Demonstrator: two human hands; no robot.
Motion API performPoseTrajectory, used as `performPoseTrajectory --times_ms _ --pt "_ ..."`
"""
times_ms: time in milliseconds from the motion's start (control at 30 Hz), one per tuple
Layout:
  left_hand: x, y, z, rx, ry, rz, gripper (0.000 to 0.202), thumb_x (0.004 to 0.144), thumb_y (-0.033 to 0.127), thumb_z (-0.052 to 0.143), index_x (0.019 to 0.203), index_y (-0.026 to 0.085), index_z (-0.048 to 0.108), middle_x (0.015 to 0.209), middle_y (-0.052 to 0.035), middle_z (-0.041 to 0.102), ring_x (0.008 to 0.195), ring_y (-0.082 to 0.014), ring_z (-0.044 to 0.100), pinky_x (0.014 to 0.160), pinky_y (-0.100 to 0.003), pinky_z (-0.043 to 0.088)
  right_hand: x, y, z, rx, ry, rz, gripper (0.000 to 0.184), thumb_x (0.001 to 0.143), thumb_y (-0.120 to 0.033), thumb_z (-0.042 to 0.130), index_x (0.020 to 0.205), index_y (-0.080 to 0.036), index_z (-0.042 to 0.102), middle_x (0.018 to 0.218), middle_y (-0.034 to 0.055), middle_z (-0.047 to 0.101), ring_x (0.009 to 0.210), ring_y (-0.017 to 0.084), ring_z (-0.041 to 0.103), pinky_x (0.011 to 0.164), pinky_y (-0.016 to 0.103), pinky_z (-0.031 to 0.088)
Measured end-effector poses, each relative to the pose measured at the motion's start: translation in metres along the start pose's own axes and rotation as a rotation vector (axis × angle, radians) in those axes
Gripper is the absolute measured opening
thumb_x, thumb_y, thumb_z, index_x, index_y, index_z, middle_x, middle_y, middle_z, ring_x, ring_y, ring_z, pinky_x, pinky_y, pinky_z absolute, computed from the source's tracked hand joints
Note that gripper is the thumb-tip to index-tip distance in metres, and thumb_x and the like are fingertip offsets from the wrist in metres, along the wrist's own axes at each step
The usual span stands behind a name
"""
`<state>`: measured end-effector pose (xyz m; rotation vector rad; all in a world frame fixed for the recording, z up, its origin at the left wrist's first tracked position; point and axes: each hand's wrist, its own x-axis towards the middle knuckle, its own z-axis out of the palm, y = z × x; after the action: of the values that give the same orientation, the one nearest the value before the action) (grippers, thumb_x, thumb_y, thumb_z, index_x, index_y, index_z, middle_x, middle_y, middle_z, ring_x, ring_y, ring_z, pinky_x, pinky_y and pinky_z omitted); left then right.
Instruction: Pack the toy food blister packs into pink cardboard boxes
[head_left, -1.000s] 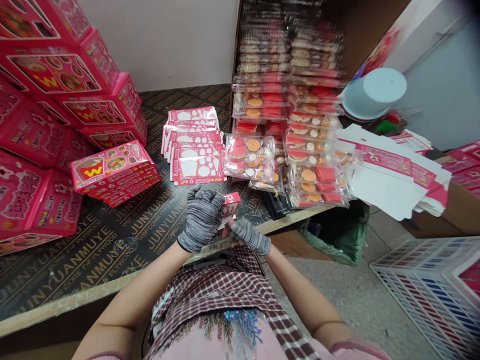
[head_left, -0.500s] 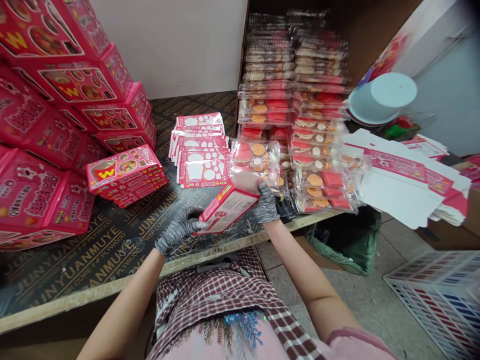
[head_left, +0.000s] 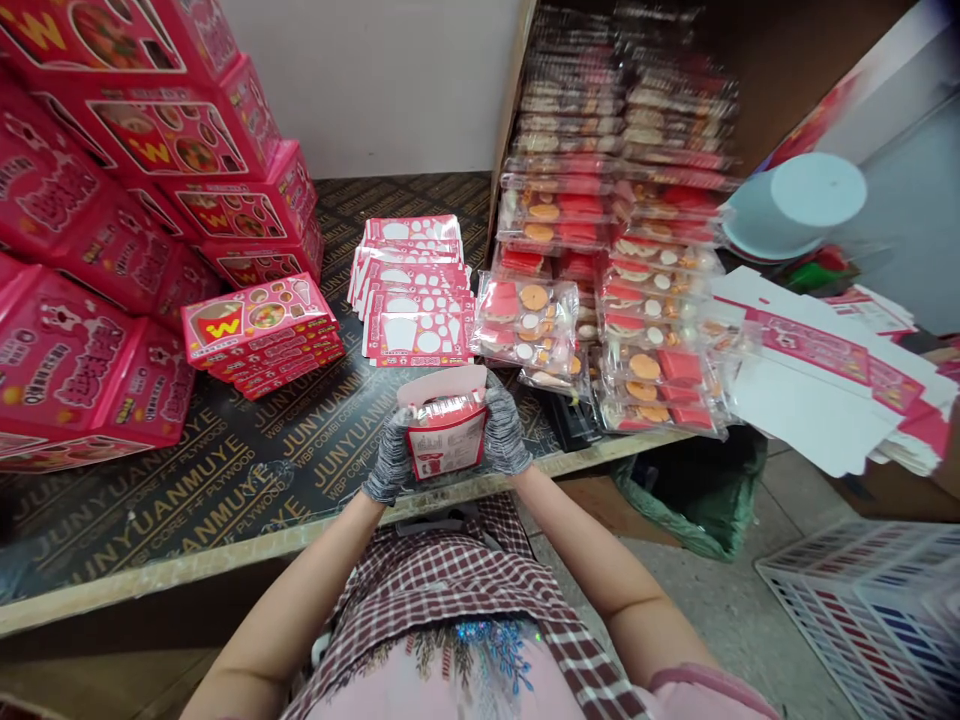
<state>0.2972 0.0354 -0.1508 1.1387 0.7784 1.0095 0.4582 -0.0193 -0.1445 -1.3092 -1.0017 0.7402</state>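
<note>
A small pink carton [head_left: 448, 450] stands upright between my gloved hands at the table's front edge, its top flap raised and a shiny clear packet visible in its mouth. My left hand [head_left: 393, 452] is closed on the carton's left side. On its right side my right hand [head_left: 506, 432] grips it too. Just beyond lies a fanned stack of pink printed cards [head_left: 420, 320]. Clear bags of toy food pieces [head_left: 527, 318] lie to the right of the cards.
Filled pink boxes [head_left: 202, 215] are stacked high at left, beside a short pile of closed cartons [head_left: 262, 325]. A large brown box [head_left: 510, 110] holds rows of bagged pieces. Flat cartons [head_left: 817, 380], a blue bucket [head_left: 795, 205], a green-lined bin [head_left: 694, 490] and a white crate [head_left: 862, 600] are at right.
The carton has turned from tilted sideways to upright, with its flap raised towards the back. My left hand has moved right and up; both hands now flank the carton.
</note>
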Motion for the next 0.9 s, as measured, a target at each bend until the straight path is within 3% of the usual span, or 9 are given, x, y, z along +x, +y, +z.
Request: performPoseTrajectory --times_ms 67,133,200,300,400,500,667,733,900 --pt "-0.001 0.018 -0.005 0.006 -0.013 0.023 0.045 0.078 0.059 0.071 0.096 0.018 0.074 0.091 -0.006 0.077 0.089 -0.0244 0.073 0.084 -0.039 0.061 -0.002 -0.008 -0.006 0.072 0.121 0.01 0.039 0.087 -0.055 0.059 0.107 -0.025 0.071 0.116 0.0067 0.072 0.117 0.026 0.063 0.106 0.043 0.051" --pt "-0.006 0.036 -0.011 0.138 0.002 0.155 0.036 0.073 0.047 0.081 0.095 0.02 0.075 0.095 -0.0052 0.077 0.088 -0.0214 0.073 0.083 -0.035 0.061 -0.002 -0.017 -0.008 0.18 0.177 0.051 0.029 0.081 -0.049 0.066 0.094 -0.023 0.071 0.105 0.006 0.074 0.102 0.024 0.067 0.097 0.041 0.054" --pt "-0.015 0.051 -0.015 0.306 -0.032 0.324 0.026 0.076 0.042 0.082 0.091 0.021 0.076 0.096 -0.0056 0.078 0.089 -0.0202 0.073 0.084 -0.035 0.06 -0.002 -0.025 -0.006 0.298 0.177 0.099 0.025 0.077 -0.047 0.068 0.079 -0.023 0.069 0.095 0.0059 0.075 0.091 0.024 0.069 0.089 0.04 0.056" --pt "-0.029 0.063 -0.019 0.478 -0.151 0.527 0.02 0.079 0.039 0.082 0.085 0.02 0.076 0.098 -0.0074 0.078 0.089 -0.0207 0.074 0.082 -0.036 0.062 -0.004 -0.03 -0.003 0.422 0.14 0.083 0.033 0.076 -0.053 0.067 0.066 -0.022 0.068 0.089 0.0078 0.076 0.089 0.026 0.07 0.087 0.043 0.056" --pt "-0.034 0.065 -0.02 0.565 -0.133 0.606 0.012 0.08 0.028 0.081 0.087 0.019 0.076 0.097 -0.0069 0.078 0.085 -0.0183 0.075 0.078 -0.032 0.062 -0.011 -0.028 -0.008 0.37 0.066 -0.016 0.036 0.077 -0.057 0.068 0.071 -0.022 0.074 0.096 0.0097 0.077 0.095 0.028 0.071 0.091 0.046 0.054" --pt "-0.03 0.066 -0.023 0.624 -0.121 0.581 0.015 0.079 0.023 0.081 0.093 0.019 0.077 0.096 -0.0062 0.079 0.084 -0.0182 0.075 0.079 -0.03 0.062 -0.015 -0.027 -0.015 0.113 0.041 -0.11 0.023 0.075 -0.047 0.077 0.077 -0.024 0.077 0.097 0.0083 0.077 0.095 0.028 0.071 0.094 0.046 0.054" --pt "-0.023 0.069 -0.021 0.643 -0.135 0.49 0.01 0.081 0.026 0.079 0.088 0.018 0.076 0.083 -0.004 0.078 0.072 -0.0168 0.073 0.068 -0.027 0.061 -0.005 -0.037 -0.025 -0.064 -0.009 -0.139 0.013 0.079 -0.037 0.076 0.074 -0.025 0.078 0.081 0.0052 0.077 0.078 0.023 0.07 0.079 0.039 0.056" --pt "-0.025 0.068 -0.019 0.662 -0.132 0.562 0.007 0.085 0.025 0.075 0.087 0.018 0.076 0.086 -0.0052 0.078 0.075 -0.017 0.074 0.07 -0.027 0.062 0.002 -0.038 -0.03 -0.062 -0.049 -0.117 0.014 0.079 -0.036 0.075 0.073 -0.024 0.078 0.08 0.0051 0.077 0.076 0.022 0.07 0.078 0.039 0.057" --pt "-0.036 0.067 -0.02 0.888 -0.197 0.929 0.011 0.088 0.017 0.07 0.099 0.017 0.072 0.107 -0.0107 0.077 0.097 -0.0204 0.075 0.086 -0.032 0.063 0.003 -0.029 -0.043 -0.043 -0.124 -0.131 0.02 0.08 -0.044 0.076 0.076 -0.025 0.079 0.088 0.0066 0.079 0.085 0.025 0.074 0.085 0.044 0.059"
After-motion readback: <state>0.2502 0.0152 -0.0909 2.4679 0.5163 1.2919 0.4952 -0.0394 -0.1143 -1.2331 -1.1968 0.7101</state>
